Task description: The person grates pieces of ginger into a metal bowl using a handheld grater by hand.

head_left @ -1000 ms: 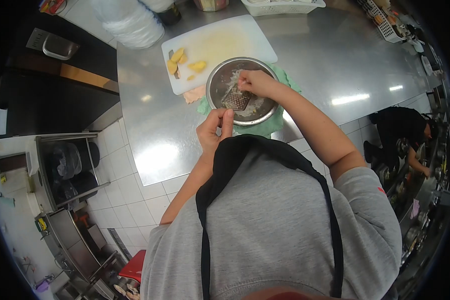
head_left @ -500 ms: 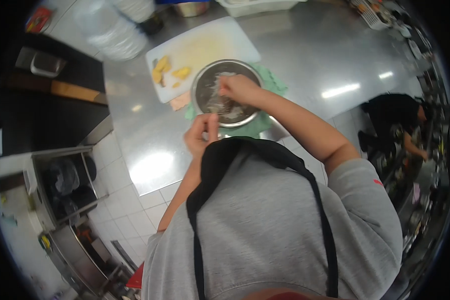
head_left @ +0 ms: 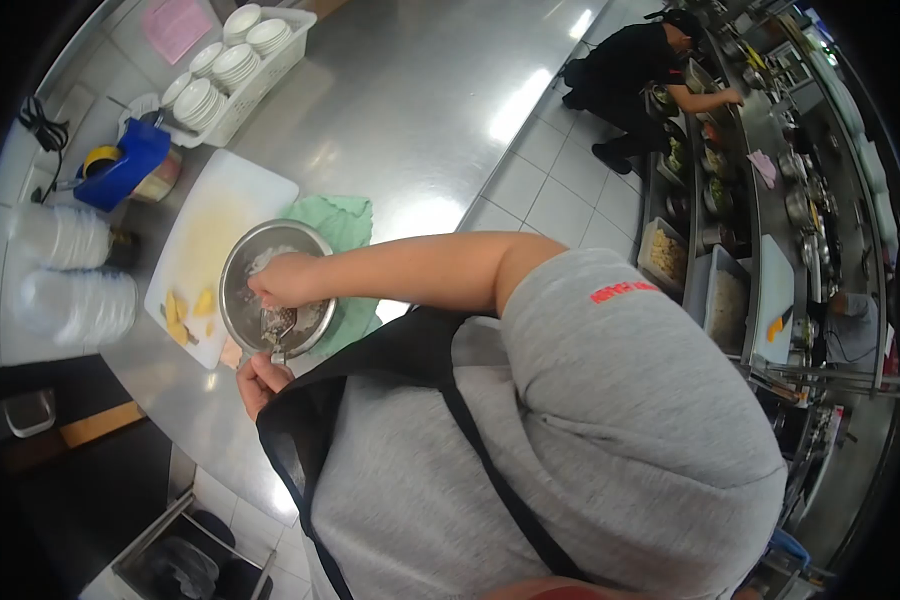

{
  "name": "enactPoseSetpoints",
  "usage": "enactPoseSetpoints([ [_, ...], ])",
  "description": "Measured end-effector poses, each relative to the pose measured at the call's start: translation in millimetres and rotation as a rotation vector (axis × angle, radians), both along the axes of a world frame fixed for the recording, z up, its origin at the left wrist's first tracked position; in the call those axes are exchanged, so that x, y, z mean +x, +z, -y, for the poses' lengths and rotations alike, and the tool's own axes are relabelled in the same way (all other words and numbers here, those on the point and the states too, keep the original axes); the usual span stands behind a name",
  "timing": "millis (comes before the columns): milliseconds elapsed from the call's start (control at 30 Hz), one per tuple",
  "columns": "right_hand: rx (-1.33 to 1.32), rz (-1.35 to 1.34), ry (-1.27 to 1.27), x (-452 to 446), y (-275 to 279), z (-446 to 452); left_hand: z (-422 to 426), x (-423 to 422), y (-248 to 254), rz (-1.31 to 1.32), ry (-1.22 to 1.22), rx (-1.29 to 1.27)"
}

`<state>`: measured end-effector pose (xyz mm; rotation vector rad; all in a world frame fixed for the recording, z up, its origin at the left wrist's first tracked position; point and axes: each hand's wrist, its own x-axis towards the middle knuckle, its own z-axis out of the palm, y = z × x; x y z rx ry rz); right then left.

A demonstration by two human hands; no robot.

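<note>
A round steel bowl (head_left: 232, 318) stands on a green cloth (head_left: 347, 225), close to the white cutting board (head_left: 232, 186). Pale wet bits lie inside it. At the bowl's near rim, my left hand (head_left: 260, 382) is closed on the handle end of a metal utensil (head_left: 278, 326), whose textured head rests in the bowl; its exact kind is unclear. My right hand (head_left: 288, 280) reaches into the bowl above that head with fingers closed. Whatever they grip, if anything, is hidden. Yellow peeled pieces (head_left: 177, 310), perhaps ginger, lie on the board's near end.
A white basket (head_left: 270, 82) of stacked small dishes stands at the back. Plastic containers (head_left: 70, 300) and a blue holder (head_left: 125, 165) line the wall. Across the tiled floor, a person in black (head_left: 625, 75) leans over a counter with food trays (head_left: 662, 250).
The head view has swung to the right, so the bowl and hands now appear further left and the co-worker shows more fully. Both hands remain at the bowl.
</note>
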<state>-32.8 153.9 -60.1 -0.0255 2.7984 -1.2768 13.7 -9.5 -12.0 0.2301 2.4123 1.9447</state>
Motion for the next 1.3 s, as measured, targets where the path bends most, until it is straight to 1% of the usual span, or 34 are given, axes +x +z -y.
enactPoseSetpoints([
  [67, 0.071, 0.022, -0.105, -6, -9, -2, -3, 1, 5, -0.014, -0.019, 0.000],
  [100, 0.068, 0.019, -0.111, -3, -5, 1, -3, 1, 6, -0.032, -0.022, -0.005],
  [167, -0.025, -0.027, -0.002, 6, 9, 11, 1, -3, -1, -0.032, -0.035, 0.035],
  [233, -0.020, -0.053, -0.026, 7, 3, 11, -2, -2, -2, -0.023, -0.043, 0.079],
  [300, -0.022, -0.085, -0.052, 4, -3, 10, -4, 3, 3, -0.090, -0.025, -0.123],
  [367, 0.111, 0.033, -0.114, -3, -6, 2, -2, -2, 1, -0.074, -0.027, -0.086],
  [433, 0.096, 0.000, -0.088, 9, 9, 13, 0, -5, -1, -0.055, -0.027, -0.046],
  [500, 0.090, -0.029, -0.061, 11, 13, 13, -1, -6, -3, -0.053, -0.013, 0.056],
  [533, 0.072, -0.027, -0.067, 12, 9, 12, -1, -5, -5, -0.048, -0.017, 0.052],
  [567, 0.049, -0.027, -0.077, 13, 6, 13, 0, -4, -6, -0.069, -0.016, -0.004],
  [600, 0.106, 0.006, -0.102, 11, 9, 12, -2, -4, -6, -0.094, -0.010, -0.051],
  [633, 0.104, 0.004, -0.105, 9, 9, 10, -2, -4, -4, -0.097, -0.012, -0.052],
  [700, 0.070, 0.016, -0.083, 4, 9, 7, -1, -5, 1, -0.023, -0.032, 0.006],
  [733, 0.069, 0.014, -0.082, 4, 7, 6, 0, -6, 0, -0.025, -0.030, 0.005],
  [800, -0.050, 0.000, -0.102, 6, 4, 1, 1, -7, -2, -0.019, -0.063, 0.044],
  [933, -0.142, 0.029, -0.119, 8, 3, -9, 0, -5, 0, -0.033, -0.100, 0.043],
  [1000, -0.023, -0.048, -0.152, 2, -6, -11, -3, -6, 0, -0.047, -0.076, -0.013],
  [1033, -0.024, -0.049, -0.152, -3, -9, -12, -3, -6, 1, -0.048, -0.076, -0.015],
  [1100, 0.047, 0.038, -0.150, -13, -18, -13, -3, -5, 2, -0.053, -0.083, -0.061],
  [1133, 0.045, 0.037, -0.146, -17, -24, -12, -2, -5, 2, -0.053, -0.079, -0.063],
  [1200, 0.033, 0.057, -0.067, -25, -34, -9, -1, -5, 2, -0.025, -0.087, 0.025],
  [1233, 0.034, 0.055, -0.057, -18, -21, -4, 0, -6, 2, -0.026, -0.077, 0.025],
  [1300, -0.124, -0.034, -0.007, 4, 2, 6, 1, -5, 0, -0.018, -0.096, 0.053],
])
